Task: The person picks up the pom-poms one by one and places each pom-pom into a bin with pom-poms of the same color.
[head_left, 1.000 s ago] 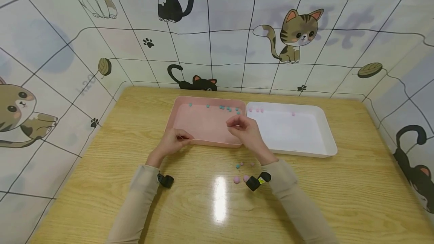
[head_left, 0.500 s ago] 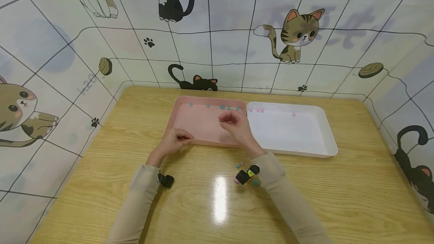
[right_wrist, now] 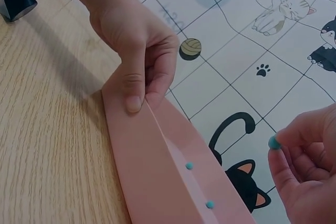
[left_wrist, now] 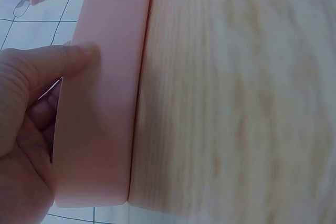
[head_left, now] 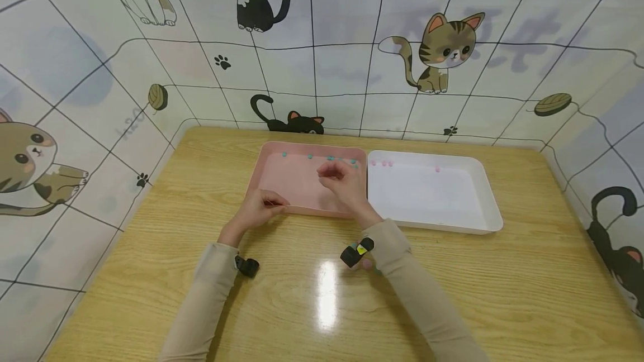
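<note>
My left hand [head_left: 256, 208] grips the near rim of the pink tray [head_left: 297, 180], its thumb on the outer wall in the left wrist view. Above this tray, toward its right half, hovers my right hand [head_left: 344, 183]. Between its thumb and index finger it pinches a small teal ball [right_wrist: 274, 142], plain in the right wrist view. Several teal balls [head_left: 309, 156] lie along the tray's far side, some of them partly behind the right hand in the head view.
A white tray [head_left: 432, 194] adjoins on the right, with several pink balls [head_left: 391, 164] near its far wall. On the wooden table [head_left: 282, 306], loose pink balls [head_left: 367, 264] lie partly under the right wrist camera [head_left: 357, 252]. Cat-patterned cloth [head_left: 342, 71] rises behind the table.
My right hand has moved left, from near where the trays meet to further over the pink tray. The left hand keeps its hold on the rim.
</note>
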{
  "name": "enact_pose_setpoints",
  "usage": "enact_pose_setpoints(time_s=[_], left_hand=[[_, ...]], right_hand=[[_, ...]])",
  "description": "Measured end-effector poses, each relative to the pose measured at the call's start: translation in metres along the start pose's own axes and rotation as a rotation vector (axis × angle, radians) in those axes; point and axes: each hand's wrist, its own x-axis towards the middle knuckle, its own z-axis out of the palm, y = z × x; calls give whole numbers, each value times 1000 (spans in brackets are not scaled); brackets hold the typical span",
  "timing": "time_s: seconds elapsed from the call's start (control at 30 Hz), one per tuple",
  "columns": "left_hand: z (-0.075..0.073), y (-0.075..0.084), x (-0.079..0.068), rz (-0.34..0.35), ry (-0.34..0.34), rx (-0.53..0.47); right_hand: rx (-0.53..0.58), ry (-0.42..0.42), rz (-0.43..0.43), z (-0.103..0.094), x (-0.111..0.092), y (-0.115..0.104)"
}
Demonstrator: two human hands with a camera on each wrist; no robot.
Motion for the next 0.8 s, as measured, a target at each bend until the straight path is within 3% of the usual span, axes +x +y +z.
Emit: enact_pose_setpoints(time_s=[0.17,0.47,0.8], left_hand=[[0,0,0,-8,7,15],[0,1,2,-5,5,4],[0,2,1,-8,11,9]], right_hand=[[17,23,32,5,11,29],[36,78,22,11,15,38],[-4,88,74,6,14,32]])
